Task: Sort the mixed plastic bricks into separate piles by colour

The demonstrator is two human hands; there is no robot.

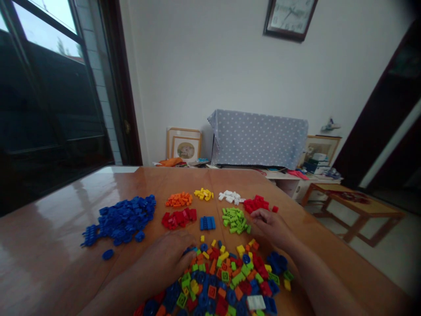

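A heap of mixed toy bricks in several colours lies close in front of me. My left hand is at its left edge, thumb and fingers closed around a blue toy brick, of which only a little shows. Farther right, my right hand hovers by the right red brick pile, its fingers curled together. Whatever they may hold is hidden. Just left of that hand are light green bricks. Blue bricks sit side by side mid-table.
A large blue pile spreads at left, with a loose round blue piece nearby. Orange, yellow, white and red bricks form separate groups on the wooden table. A low stool stands beyond the right edge.
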